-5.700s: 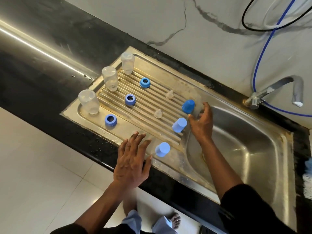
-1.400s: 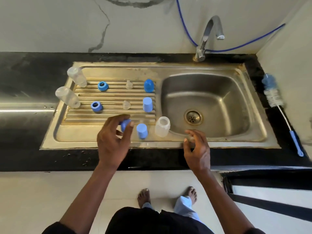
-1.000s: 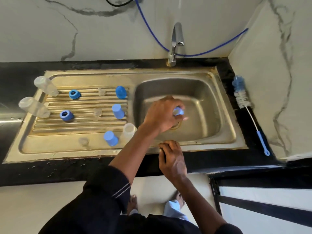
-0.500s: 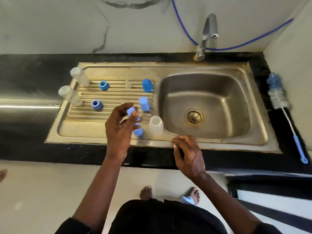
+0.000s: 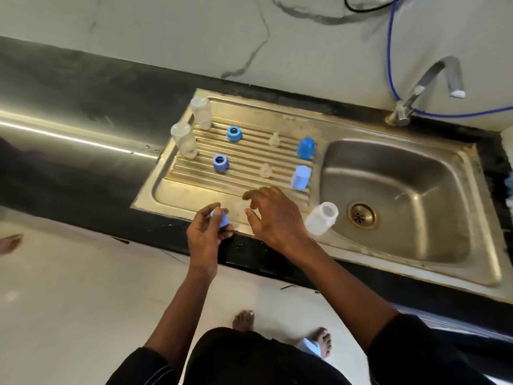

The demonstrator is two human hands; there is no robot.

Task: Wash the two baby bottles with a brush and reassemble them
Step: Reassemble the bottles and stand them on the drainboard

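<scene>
The small clear teat could slip off the surface if the right hand bumps it. The left hand pinches a blue piece. The right hand is wide, holding nothing. The teat sits between both hands. A bottle stands beside the right hand.

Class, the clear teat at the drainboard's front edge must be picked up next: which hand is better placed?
Right. The right hand is empty, its fingers spread beside the clear teat; the left hand is busy pinching a light-blue screw ring.
</scene>
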